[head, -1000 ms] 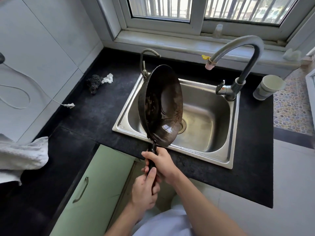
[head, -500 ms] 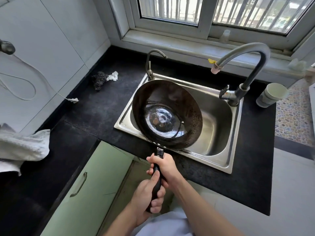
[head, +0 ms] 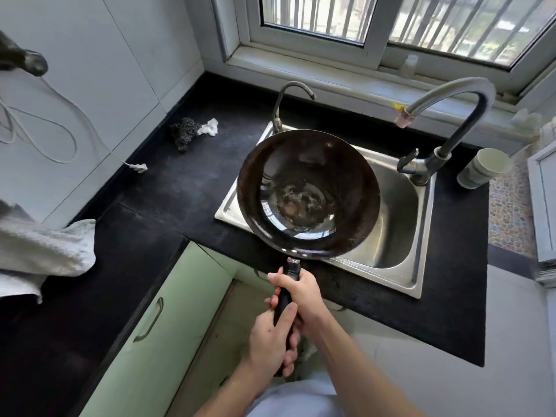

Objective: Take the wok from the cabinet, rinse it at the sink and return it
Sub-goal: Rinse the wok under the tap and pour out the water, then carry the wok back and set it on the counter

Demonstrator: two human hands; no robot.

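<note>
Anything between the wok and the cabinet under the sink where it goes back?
Nothing visible. The wok, gripped by left hand and right hand, hangs over the sink; the green cabinet door below stands open, its inside mostly hidden.

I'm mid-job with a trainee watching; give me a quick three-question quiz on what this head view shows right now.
1. True or false: the left hand and the right hand both grip the black handle of the dark round metal wok.
2. Multiple choice: the wok is held mostly above A) the stainless steel sink, B) a lit stove, C) an open drawer.
3. Fill in: the dark wire scrubber lies on the black countertop to the sink's ____.
Key: 1 true; 2 A; 3 left.
</note>
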